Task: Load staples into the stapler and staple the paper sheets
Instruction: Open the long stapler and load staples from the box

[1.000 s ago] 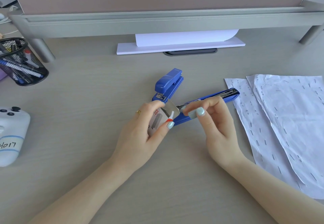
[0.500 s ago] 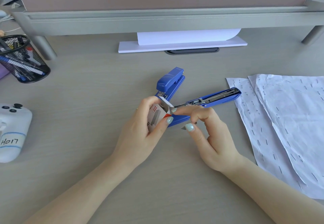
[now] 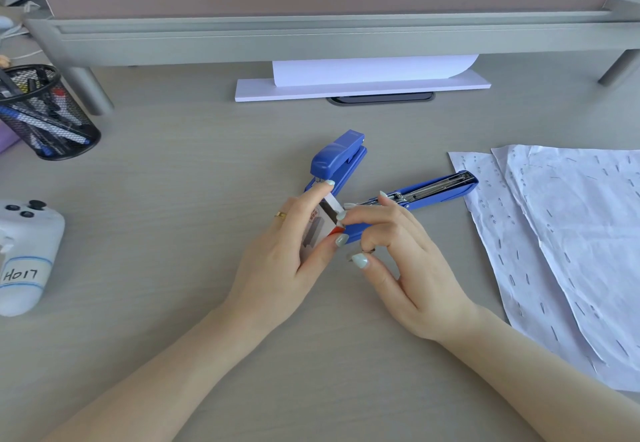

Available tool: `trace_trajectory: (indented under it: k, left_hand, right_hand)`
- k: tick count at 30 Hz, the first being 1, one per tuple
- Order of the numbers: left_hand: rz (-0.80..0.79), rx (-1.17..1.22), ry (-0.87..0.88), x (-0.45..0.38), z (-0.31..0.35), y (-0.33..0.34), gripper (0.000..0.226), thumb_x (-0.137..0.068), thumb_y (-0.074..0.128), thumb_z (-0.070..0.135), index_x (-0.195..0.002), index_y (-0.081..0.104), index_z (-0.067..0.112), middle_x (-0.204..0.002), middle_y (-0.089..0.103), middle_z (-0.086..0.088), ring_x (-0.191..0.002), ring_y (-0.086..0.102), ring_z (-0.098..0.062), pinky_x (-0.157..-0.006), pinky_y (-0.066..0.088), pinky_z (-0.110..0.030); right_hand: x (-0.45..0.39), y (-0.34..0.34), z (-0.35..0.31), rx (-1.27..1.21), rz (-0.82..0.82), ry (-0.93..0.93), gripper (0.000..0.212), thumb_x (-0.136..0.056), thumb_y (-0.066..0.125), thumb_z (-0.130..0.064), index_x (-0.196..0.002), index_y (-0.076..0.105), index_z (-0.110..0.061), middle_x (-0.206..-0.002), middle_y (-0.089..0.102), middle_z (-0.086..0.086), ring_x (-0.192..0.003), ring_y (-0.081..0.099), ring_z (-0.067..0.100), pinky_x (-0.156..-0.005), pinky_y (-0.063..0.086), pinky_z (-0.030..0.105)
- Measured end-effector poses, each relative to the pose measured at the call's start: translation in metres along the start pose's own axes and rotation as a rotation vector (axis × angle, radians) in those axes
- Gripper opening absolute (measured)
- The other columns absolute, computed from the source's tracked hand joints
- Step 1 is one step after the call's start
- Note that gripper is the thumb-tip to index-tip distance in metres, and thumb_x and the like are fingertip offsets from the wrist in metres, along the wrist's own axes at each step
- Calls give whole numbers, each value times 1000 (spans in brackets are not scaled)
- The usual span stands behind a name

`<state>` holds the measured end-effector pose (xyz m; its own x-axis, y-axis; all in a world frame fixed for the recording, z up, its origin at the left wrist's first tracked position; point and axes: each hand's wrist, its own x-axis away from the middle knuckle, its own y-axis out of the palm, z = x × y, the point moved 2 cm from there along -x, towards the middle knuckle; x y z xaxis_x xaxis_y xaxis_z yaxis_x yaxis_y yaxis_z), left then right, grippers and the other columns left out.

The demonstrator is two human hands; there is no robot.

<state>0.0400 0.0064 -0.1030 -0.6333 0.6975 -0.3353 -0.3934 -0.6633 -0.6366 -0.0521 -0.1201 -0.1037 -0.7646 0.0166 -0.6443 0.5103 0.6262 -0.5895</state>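
Observation:
A blue stapler lies swung open in a V on the desk: its cover (image 3: 337, 159) points away from me and its magazine arm (image 3: 434, 189) with the bare metal channel points right. The hinge end is hidden under my hands. My left hand (image 3: 280, 261) grips a small staple box (image 3: 320, 225) with its end flap open. My right hand (image 3: 405, 261) pinches a short grey staple strip (image 3: 367, 252) between thumb and middle finger, while its index fingertip touches the box flap. Two white paper sheets (image 3: 571, 251) studded with staples lie flat to the right.
A black mesh pen cup (image 3: 41, 112) stands at the far left. A white controller (image 3: 24, 254) with a handwritten label lies at the left edge. A grey monitor riser (image 3: 311, 42) spans the back, with a white stand and curled paper (image 3: 363, 81) beneath it.
My right hand has come down from the magazine arm toward the staple box, still pinching the strip. Its index finger now rests on the box flap. My left hand has tilted the box slightly.

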Motion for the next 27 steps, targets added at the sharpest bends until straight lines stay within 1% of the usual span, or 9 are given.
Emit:
trace_trajectory:
  k: [2, 4, 7, 12, 15, 20, 24, 26, 27]
  left_hand:
    - [-3, 25, -10, 0, -1, 0, 47, -78, 35, 56, -123, 24, 50, -104, 41, 36, -94, 42, 7, -68, 41, -10]
    - [-8, 28, -7, 0, -1, 0, 45, -78, 36, 55, -122, 26, 48, -101, 44, 33, -87, 44, 12, -68, 40, -9]
    - [-13, -8, 9, 1, 0, 1, 46, -79, 37, 53, -123, 26, 44, -105, 45, 25, -82, 46, 2, -65, 42, -16]
    - [-10, -18, 13, 0, 0, 1, 48, -78, 37, 54, -124, 25, 46, -111, 43, 25, -87, 47, -1, -63, 42, -17]
    - [-7, -32, 33, 0, -1, 1, 49, -79, 38, 54, -126, 25, 46, -108, 43, 27, -77, 46, 9, -64, 42, -19]
    - [-13, -8, 38, -1, -1, 1, 49, -79, 40, 50, -126, 27, 44, -112, 40, 27, -93, 46, 3, -70, 41, -19]
    - [24, -61, 16, 0, -1, 0, 43, -77, 38, 53, -118, 33, 43, -100, 42, 24, -70, 49, 4, -58, 39, -11]
    - [56, -122, -3, -3, -4, -5, 41, -75, 37, 56, -114, 35, 42, -97, 39, 26, -70, 47, 3, -51, 36, -10]
    - [81, -141, -19, -5, -7, -8, 41, -75, 39, 56, -112, 36, 41, -98, 41, 26, -76, 47, 0, -54, 36, -10]
  right_hand:
    - [0, -1, -1, 17, 4, -13, 14, -97, 31, -24, -89, 40, -17, -118, 49, -4, -112, 47, 8, -111, 29, 39]
    - [0, -2, -1, 14, 9, -13, 12, -97, 33, -23, -89, 40, -17, -120, 48, -3, -111, 47, 8, -110, 31, 39]
    - [-1, -1, 1, 69, -4, -8, 12, -97, 33, -23, -89, 41, -18, -119, 50, -4, -108, 49, 10, -109, 31, 38]
    - [-2, -1, 4, 64, 0, 46, 16, -97, 33, -27, -88, 42, -17, -110, 60, -1, -99, 54, 14, -108, 32, 40]
    - [-2, -2, 3, 29, 1, 42, 14, -97, 35, -25, -88, 41, -16, -111, 59, 0, -103, 53, 11, -108, 32, 38]
    - [-2, 0, -1, -1, -41, 7, 13, -96, 36, -20, -87, 41, -13, -114, 60, 5, -110, 52, 13, -111, 28, 28]
    - [-2, 1, -2, -101, -62, 52, 11, -95, 39, -21, -87, 42, -14, -121, 53, -8, -112, 52, 12, -103, 33, 24]
    - [-2, -1, -2, -172, 31, 139, 10, -93, 45, -20, -85, 46, -15, -119, 54, -13, -115, 51, 5, -100, 35, 21]
    - [-3, -4, 0, -179, 102, 194, 8, -91, 49, -19, -83, 47, -16, -114, 54, -14, -112, 51, 2, -96, 35, 17]
